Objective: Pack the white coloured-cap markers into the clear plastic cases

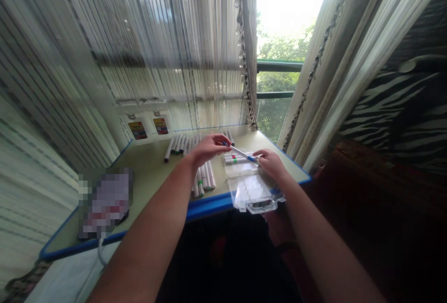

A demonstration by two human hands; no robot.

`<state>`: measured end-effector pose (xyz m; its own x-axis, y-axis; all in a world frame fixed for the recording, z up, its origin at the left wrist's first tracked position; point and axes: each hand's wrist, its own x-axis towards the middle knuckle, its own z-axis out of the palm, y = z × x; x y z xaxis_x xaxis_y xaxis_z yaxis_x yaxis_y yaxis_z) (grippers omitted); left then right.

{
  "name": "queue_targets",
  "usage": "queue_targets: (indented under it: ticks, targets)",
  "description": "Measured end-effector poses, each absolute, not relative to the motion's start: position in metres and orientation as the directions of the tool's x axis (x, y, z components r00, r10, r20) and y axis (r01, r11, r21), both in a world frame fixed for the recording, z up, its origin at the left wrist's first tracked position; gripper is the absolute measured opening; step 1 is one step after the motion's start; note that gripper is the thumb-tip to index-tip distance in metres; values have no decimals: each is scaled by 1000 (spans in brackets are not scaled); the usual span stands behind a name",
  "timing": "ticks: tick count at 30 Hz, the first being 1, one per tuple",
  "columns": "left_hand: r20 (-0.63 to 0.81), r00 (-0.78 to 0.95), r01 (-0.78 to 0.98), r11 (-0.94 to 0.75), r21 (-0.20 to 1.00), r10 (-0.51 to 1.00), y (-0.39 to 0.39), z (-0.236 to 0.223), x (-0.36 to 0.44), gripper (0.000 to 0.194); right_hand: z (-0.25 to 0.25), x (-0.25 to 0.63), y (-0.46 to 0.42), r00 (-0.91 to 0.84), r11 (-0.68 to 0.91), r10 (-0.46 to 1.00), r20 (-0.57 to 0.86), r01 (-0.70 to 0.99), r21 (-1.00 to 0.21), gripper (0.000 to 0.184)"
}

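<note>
A white marker with blue ends is held slantwise over a clear plastic case. Its far end is pinched in the fingers of my left hand. My right hand has its fingers curled at the marker's near blue end, by the case's right side; whether they grip it or only touch it, I cannot tell. Inside the case, a few white markers with red and green bands lie at the far end. Below my left wrist lies a row of white markers, partly hidden by my arm.
More dark-ended markers lie toward the back of the blue-edged table. Two clear cases with labels stand at the back left. A pixelated object with a cable is at the left. Curtains hang behind the table.
</note>
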<state>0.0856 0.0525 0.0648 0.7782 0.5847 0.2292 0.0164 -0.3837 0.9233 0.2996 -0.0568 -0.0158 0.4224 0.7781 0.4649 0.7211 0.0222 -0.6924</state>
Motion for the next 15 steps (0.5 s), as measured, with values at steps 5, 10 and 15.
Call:
queue_targets:
  ticks: [5,10,15]
  targets:
    - [285,753,-16,-416,909,594,43,47,105,22,-12,296,-60,315,144,809,497,713,-686,28]
    - [379,745,-67,-505,861,548,34,41,112,26,-9,292,-63,216,175,834,508,769,-615,26]
    - [436,750,-85,-581,810,497,28,36,116,52,-12,294,-60,312,231,760,570,690,-686,28]
